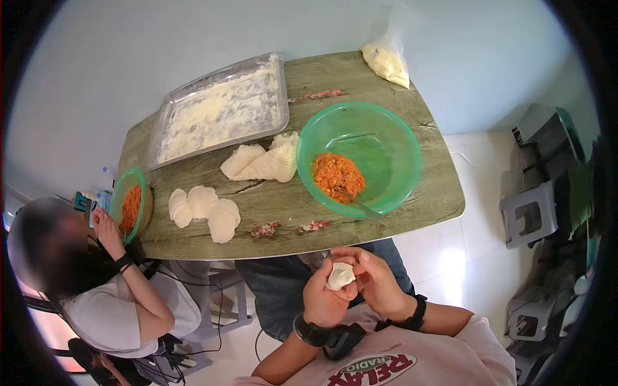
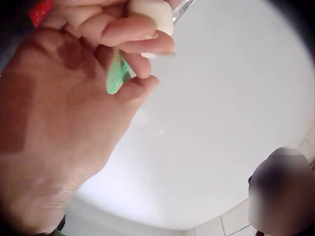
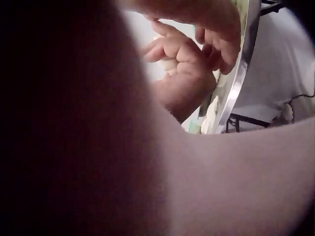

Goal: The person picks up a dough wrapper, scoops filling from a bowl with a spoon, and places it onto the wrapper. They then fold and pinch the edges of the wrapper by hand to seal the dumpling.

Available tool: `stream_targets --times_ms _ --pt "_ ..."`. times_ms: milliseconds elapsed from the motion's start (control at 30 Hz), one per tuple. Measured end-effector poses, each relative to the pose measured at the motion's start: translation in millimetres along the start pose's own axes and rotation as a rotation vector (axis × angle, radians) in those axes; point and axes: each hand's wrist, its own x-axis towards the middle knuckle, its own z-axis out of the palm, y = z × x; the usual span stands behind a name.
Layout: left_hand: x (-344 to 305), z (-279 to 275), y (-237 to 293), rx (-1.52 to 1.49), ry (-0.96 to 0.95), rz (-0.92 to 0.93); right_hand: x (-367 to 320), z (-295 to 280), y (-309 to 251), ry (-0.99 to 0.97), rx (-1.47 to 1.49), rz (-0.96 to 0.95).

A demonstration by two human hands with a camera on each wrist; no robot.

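A white dumpling [image 1: 341, 275] of folded dough is held between both hands, just off the table's front edge. My left hand [image 1: 326, 301] grips it from below and the left, with the fingers curled round it. From the other side my right hand [image 1: 384, 283] closes over it, its fingers at the dough's edge and hiding part of it. In the left wrist view the white dough [image 2: 155, 14] shows among the fingers at the top. Fingers cover most of the dough [image 3: 170, 65] in the right wrist view.
A green bowl [image 1: 393, 148] holds orange filling [image 1: 338, 178] and a spoon. Round wrappers [image 1: 223, 220] lie left of it, near a crumpled white cloth [image 1: 261, 162]. Behind stands a floury metal tray [image 1: 283, 103]; a bag [image 1: 386, 63] sits at the back corner. Another person [image 1: 148, 302] sits at left by a second bowl [image 1: 143, 186].
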Motion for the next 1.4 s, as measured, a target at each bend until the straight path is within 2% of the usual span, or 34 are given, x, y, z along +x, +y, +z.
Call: stream_targets --times_ms 133,200,233,300,467,533,633,667,700,833,900,967,1033,1067,1133,1167,1233,1300,1367,1400 --pt "4 1 -9 0.022 -0.059 0.022 3 3 6 0.001 0.042 -0.06" --pt "3 13 -16 0.053 0.259 0.091 4 8 5 0.01 0.106 -0.038" --pt "3 11 -16 0.055 0.262 0.088 4 8 5 0.016 0.166 -0.015" --pt "2 4 -14 0.151 0.069 0.102 5 6 7 0.028 0.148 0.001" --pt "1 8 -13 0.217 0.086 0.108 6 4 8 0.06 0.128 0.06" --pt "0 10 -13 0.241 0.094 0.109 5 8 5 0.07 0.044 -0.01" --pt "-3 17 -13 0.312 0.082 0.176 2 5 2 0.078 -0.077 0.013" --pt "-3 22 -12 0.368 0.133 0.203 2 5 3 0.078 -0.077 0.014" --pt "-4 24 -12 0.424 0.184 0.229 1 6 5 0.08 -0.124 -0.018" --pt "-6 25 -9 0.506 0.193 0.24 0 7 7 0.083 -0.21 -0.08" --pt "-7 28 -7 0.847 0.183 0.358 -1 13 4 0.097 -0.233 -0.105" --pt "-7 30 -7 0.767 0.203 0.334 2 13 8 0.115 -0.254 -0.13" --pt "-6 25 -10 0.686 0.224 0.306 8 4 22 0.107 -0.307 -0.292" --pt "0 16 -11 0.668 0.229 0.317 11 2 21 0.105 -0.309 -0.296" --pt "5 12 -7 0.649 0.237 0.328 13 -6 18 0.085 -0.309 -0.109" --pt "6 12 -3 0.564 0.206 0.257 15 -11 17 0.085 -0.309 -0.102" --pt "9 14 7 0.481 0.179 0.187 25 -13 8 -0.104 0.074 -0.039" --pt "11 17 18 0.215 0.067 0.163 26 -10 3 -0.045 0.144 -0.002" --pt "8 17 28 0.33 0.024 0.168 28 -21 4 -0.195 0.158 0.023" --pt "4 21 30 0.507 0.047 0.215 27 -22 4 -0.191 0.159 0.072"
